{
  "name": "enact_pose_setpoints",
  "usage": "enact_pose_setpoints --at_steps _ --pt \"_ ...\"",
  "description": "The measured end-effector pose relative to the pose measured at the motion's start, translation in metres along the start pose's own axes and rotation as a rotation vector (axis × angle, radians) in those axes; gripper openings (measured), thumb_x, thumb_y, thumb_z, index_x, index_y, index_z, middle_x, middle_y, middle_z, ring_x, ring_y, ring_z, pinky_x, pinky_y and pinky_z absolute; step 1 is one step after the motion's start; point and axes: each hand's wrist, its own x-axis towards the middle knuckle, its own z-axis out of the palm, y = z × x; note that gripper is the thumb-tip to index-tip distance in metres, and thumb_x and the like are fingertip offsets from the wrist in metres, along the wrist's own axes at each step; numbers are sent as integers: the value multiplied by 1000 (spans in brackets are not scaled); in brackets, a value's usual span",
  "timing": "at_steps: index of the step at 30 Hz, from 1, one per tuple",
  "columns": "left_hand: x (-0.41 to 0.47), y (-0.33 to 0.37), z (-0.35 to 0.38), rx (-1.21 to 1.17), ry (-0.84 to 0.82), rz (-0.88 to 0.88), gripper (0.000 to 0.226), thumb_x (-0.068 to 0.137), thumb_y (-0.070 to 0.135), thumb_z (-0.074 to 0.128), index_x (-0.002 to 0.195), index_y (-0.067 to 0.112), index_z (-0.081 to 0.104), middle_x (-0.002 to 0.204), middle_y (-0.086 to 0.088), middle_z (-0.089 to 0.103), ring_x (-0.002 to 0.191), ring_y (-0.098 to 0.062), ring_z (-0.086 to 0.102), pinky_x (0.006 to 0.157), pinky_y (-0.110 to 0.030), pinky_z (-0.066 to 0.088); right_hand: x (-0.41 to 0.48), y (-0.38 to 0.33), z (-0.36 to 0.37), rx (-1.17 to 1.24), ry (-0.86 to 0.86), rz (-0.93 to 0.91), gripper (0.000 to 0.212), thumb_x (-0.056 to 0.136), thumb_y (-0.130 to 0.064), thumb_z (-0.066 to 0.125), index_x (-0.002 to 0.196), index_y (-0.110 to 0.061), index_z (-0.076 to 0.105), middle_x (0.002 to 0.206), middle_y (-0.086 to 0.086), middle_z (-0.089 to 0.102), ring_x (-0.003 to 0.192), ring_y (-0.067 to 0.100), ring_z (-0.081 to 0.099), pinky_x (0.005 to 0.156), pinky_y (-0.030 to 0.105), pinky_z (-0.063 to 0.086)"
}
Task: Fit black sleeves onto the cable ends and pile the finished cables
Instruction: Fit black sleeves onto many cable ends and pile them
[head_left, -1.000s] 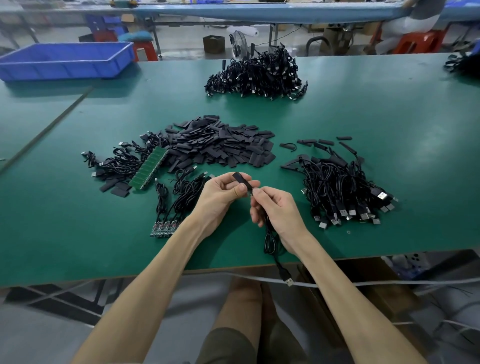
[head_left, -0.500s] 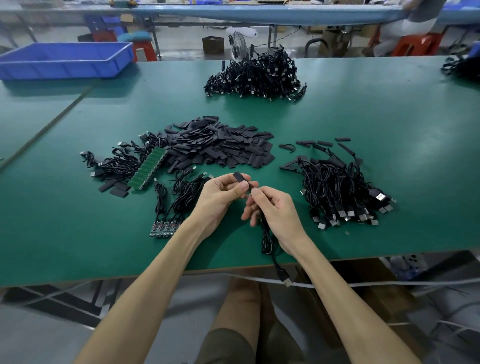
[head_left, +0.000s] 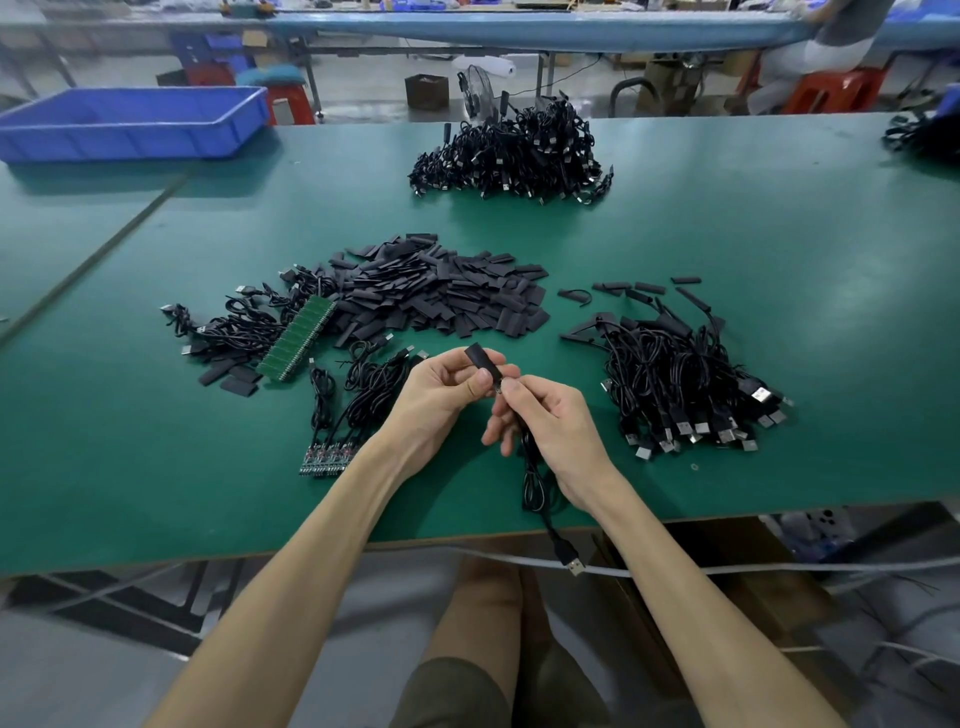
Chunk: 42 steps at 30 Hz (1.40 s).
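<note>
Green matting covered your bench (head_left: 130, 467), its sides cut off by the frame. Above its near edge your left hand (head_left: 436, 402) pinched a black sleeve (head_left: 480, 362) between thumb and fingers, while your right hand (head_left: 553, 434) pinched the cable (head_left: 531, 483) end up to it; the joint itself was hidden. The cable's USB plug (head_left: 573, 564) hung below the bench edge.
</note>
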Motion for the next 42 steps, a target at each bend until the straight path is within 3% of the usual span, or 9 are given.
enact_pose_setpoints --at_steps 14,27,35,39,42 --pt "-2 1 2 87 -2 37 16 84 6 69 100 2 69 91 -10 74 79 -18 68 85 -30 53 2 2 -2 19 19 22 34 108 -19 53 81 -4 67 66 15 70 55 22 65 51 26 52" --pt "-2 1 2 104 18 25 21 84 11 72 104 7 72 99 -12 76 90 -21 71 93 -31 53 1 2 -1 15 5 21 35 107 -22 54 77 -9 66 62 16 68 51 21 62 50 26 51" --pt "-4 4 5 172 20 48 17 84 9 71 100 2 68 87 -7 71 83 -19 66 86 -30 52 0 1 -1 2 -1 13 36 109 -24 52 79 -8 65 63 15 69 53 21 63 52 26 52" --pt "-4 4 5 185 46 41 20 81 11 72 99 2 68 83 -12 68 85 -28 61 91 -41 50 0 0 -2 3 -9 14 37 109 -25 52 78 -11 65 63 15 69 53 21 63 52 27 52" --pt "-3 2 3 186 55 34 26 79 16 77 99 2 69 90 -24 60 89 -38 52 99 -60 43 0 -1 -2 8 -12 21 38 108 -28 52 75 -16 67 62 15 68 53 22 63 52 27 52"
